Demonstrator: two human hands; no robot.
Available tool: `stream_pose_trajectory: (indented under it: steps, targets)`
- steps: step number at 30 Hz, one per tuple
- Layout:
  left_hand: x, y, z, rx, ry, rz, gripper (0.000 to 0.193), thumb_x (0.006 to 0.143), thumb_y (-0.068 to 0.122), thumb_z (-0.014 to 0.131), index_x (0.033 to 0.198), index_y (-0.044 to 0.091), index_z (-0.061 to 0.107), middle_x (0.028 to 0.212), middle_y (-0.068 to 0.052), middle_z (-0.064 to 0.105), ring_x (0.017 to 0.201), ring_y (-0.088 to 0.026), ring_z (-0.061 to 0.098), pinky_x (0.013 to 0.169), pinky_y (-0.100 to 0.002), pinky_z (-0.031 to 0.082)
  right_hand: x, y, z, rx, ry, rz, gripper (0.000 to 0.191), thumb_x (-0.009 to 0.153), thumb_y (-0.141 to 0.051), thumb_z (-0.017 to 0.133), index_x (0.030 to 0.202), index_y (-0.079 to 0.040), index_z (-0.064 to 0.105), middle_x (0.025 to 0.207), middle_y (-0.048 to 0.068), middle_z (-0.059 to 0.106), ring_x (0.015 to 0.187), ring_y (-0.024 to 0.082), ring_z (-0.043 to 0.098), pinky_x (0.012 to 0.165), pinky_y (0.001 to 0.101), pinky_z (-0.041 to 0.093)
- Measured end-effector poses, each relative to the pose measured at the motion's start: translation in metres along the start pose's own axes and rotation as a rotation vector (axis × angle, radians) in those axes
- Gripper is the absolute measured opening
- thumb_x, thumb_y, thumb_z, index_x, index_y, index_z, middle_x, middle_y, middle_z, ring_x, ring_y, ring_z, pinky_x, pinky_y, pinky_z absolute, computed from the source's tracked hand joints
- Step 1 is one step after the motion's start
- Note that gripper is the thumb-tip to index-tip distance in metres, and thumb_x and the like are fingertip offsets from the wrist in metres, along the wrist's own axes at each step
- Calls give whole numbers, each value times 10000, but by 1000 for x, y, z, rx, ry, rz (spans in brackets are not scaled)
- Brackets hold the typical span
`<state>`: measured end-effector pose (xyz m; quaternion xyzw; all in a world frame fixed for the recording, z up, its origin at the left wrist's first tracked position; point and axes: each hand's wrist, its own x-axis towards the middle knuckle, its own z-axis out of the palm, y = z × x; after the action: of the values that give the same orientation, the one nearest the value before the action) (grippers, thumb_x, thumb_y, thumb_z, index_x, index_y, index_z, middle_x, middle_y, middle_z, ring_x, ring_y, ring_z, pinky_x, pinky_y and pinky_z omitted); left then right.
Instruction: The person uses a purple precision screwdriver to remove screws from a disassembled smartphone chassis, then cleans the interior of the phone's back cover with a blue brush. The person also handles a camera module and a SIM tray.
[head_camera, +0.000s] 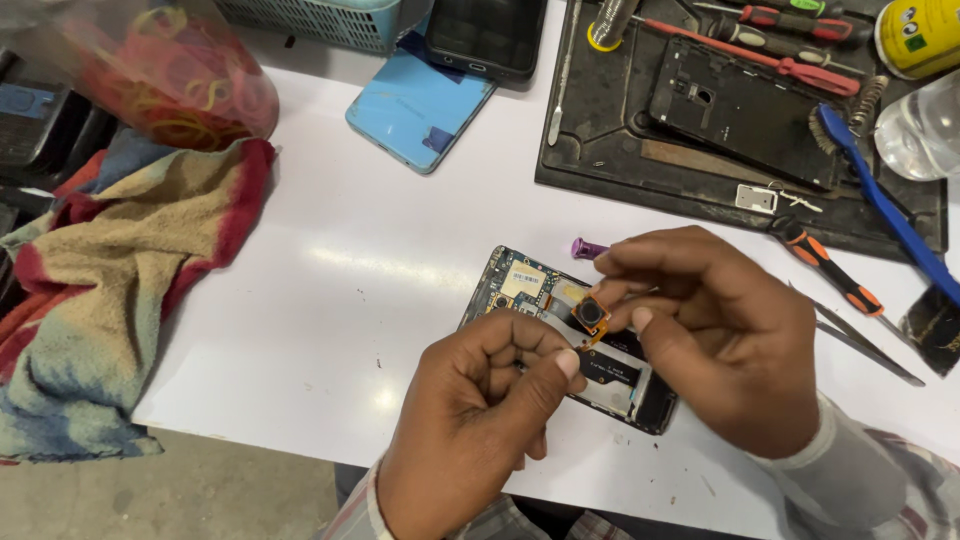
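Head view. Opened phone (560, 330) lies on white table (330, 270), back off, board exposed: green circuit, gold shield, black lower section. Small black camera module (590, 313) on an orange flex sits above the board, near the top end.

Yellow can (918, 35) with a green patch stands at the top right corner, beside a clear bottle (920, 130). Blue phone (415, 110) lies face down by the black mat (640, 170).

Right hand (715, 335) curls over the phone, fingertips pinching the module. Left hand (475, 430) is fisted, thumb pressed on the board edge just beside the flex.
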<state>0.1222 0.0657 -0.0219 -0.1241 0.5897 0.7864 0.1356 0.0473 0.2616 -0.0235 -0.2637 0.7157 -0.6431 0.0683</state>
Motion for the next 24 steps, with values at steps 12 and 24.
stream_pose_trajectory:
  steps: [12,24]
  targets:
    - [-5,-5,-1,142,25,-20,166,897,136,727,999,5,734,603,-24,622,434,-31,481,397,-201,353,-2,6,-11,30,-71,272,291,930,-44,675,1201,61,670,925,114,744,773,116,732,677,254,635]
    - [-16,-6,-17,739,339,435,481,751,59,799,1203,24,638,1006,-72,649,524,-87,559,482,-245,469,-1,12,-8,-70,-77,212,228,958,-61,677,1159,44,651,871,82,703,673,71,636,550,207,535]
